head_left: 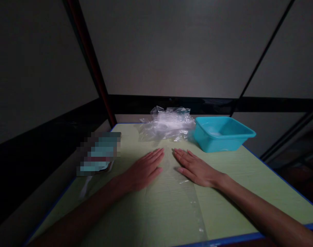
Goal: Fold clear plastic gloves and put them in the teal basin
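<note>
A clear, flat plastic sheet or bag (pixel 175 206) lies on the pale green table, running from between my hands down to the front edge. My left hand (pixel 146 169) rests palm down at its left side, fingers stretched out and holding nothing. Over the upper right part of the plastic lies my right hand (pixel 194 168), also flat, with its thumb apart from the fingers. The fingertips of both hands point toward each other with a small gap between them. What is under the palms is hidden.
Crumpled clear plastic (pixel 169 123) is heaped at the back of the table (pixel 231 192). Right of it stands a turquoise basin (pixel 218 140). A pixelated object (pixel 101 152) lies at the left edge. Dark-banded walls stand behind and at left.
</note>
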The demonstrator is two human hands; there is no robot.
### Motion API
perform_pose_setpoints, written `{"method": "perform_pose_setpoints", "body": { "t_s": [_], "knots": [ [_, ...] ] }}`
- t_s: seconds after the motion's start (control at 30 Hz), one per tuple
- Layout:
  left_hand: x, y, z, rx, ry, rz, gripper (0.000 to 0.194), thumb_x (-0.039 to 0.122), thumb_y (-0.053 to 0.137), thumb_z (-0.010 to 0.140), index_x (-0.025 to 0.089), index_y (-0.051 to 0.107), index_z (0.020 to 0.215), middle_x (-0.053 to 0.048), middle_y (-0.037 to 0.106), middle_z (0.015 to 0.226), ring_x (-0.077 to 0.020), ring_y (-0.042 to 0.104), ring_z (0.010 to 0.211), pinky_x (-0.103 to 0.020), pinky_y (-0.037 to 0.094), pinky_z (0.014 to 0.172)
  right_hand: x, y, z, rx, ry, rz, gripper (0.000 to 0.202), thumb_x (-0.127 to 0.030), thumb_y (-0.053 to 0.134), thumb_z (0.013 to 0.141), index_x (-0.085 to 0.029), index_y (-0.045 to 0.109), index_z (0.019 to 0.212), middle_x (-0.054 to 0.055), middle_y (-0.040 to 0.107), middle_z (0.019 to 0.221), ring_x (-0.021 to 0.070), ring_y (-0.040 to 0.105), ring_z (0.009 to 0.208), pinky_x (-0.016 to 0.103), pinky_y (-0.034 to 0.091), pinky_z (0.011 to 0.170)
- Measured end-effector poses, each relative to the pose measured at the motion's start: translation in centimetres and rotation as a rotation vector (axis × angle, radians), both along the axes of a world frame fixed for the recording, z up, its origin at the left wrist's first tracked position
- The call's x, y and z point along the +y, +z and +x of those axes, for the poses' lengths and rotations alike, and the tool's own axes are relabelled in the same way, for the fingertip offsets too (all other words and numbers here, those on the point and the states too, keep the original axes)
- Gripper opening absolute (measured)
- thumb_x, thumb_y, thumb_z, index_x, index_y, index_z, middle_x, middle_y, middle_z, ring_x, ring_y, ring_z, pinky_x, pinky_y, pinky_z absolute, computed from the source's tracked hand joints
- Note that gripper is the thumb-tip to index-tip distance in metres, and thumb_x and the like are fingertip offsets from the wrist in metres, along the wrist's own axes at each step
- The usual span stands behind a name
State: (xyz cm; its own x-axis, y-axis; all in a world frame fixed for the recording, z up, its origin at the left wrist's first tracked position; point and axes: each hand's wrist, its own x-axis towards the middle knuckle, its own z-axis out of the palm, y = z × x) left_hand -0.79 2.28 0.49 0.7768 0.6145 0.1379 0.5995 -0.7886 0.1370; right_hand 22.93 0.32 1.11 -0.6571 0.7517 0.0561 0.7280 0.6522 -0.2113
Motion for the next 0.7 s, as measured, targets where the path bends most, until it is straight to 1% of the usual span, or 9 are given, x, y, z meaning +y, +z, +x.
{"method": "perform_pose_setpoints", "body": {
  "t_s": [0.17, 0.33, 0.4, 0.5, 0.6, 0.7],
  "knots": [
    [1.5, -0.4, -1.0, 0.073, 0.049, -0.002, 0.052, 0.035, 0.023, 0.090, 0.005, 0.022, 0.132, -0.015, 0.019, 0.140, -0.0177, 0.014, 0.129, -0.035, 0.017, 0.104, 0.6, -0.2, 0.6, -0.030, -0.031, -0.003, 0.061, -0.048, 0.015, 0.089, -0.011, 0.012, 0.136, 0.010, 0.011, 0.141, 0.0188, 0.010, 0.129, 0.039, 0.010, 0.106],
    [1.7, -0.4, -0.9, 0.033, 0.057, 0.004, 0.051, 0.034, 0.025, 0.090, 0.007, 0.021, 0.132, -0.013, 0.019, 0.140, -0.0166, 0.014, 0.129, -0.034, 0.016, 0.105, 0.9, -0.6, 0.8, -0.038, -0.042, 0.003, 0.062, -0.049, 0.015, 0.088, -0.009, 0.012, 0.136, 0.011, 0.011, 0.141, 0.0190, 0.009, 0.129, 0.039, 0.009, 0.106],
    [1.6, -0.2, -0.5, -0.004, 0.033, 0.010, 0.050, 0.032, 0.024, 0.090, 0.008, 0.020, 0.133, -0.012, 0.017, 0.141, -0.0154, 0.013, 0.129, -0.033, 0.015, 0.105, 1.0, -0.7, 0.8, -0.012, -0.050, 0.002, 0.060, -0.048, 0.015, 0.089, -0.012, 0.011, 0.136, 0.010, 0.012, 0.141, 0.0184, 0.009, 0.129, 0.040, 0.010, 0.106],
    [1.9, 0.1, 0.2, -0.041, -0.052, 0.011, 0.048, 0.031, 0.023, 0.090, 0.008, 0.020, 0.133, -0.011, 0.018, 0.141, -0.0146, 0.012, 0.129, -0.032, 0.013, 0.105, 1.6, -0.4, 0.6, 0.036, -0.017, 0.000, 0.055, -0.045, 0.016, 0.090, -0.014, 0.014, 0.136, 0.008, 0.014, 0.141, 0.0180, 0.010, 0.129, 0.042, 0.009, 0.105],
    [2.8, 0.1, 0.8, -0.012, -0.111, -0.007, 0.048, 0.031, 0.023, 0.090, 0.007, 0.023, 0.132, -0.012, 0.021, 0.139, -0.0153, 0.014, 0.129, -0.032, 0.012, 0.105, 2.5, 0.1, 0.4, 0.071, 0.045, -0.010, 0.052, -0.041, 0.015, 0.091, -0.014, 0.020, 0.135, 0.008, 0.017, 0.141, 0.0176, 0.011, 0.129, 0.042, 0.008, 0.105],
    [3.6, -0.1, 1.0, 0.022, -0.126, -0.021, 0.048, 0.034, 0.023, 0.091, 0.008, 0.025, 0.131, -0.013, 0.023, 0.139, -0.0159, 0.016, 0.128, -0.033, 0.012, 0.105, 3.6, 0.2, 0.1, 0.125, 0.055, -0.007, 0.050, -0.039, 0.015, 0.091, -0.014, 0.024, 0.134, 0.008, 0.023, 0.139, 0.0177, 0.014, 0.129, 0.043, 0.009, 0.105]
  ]
}}
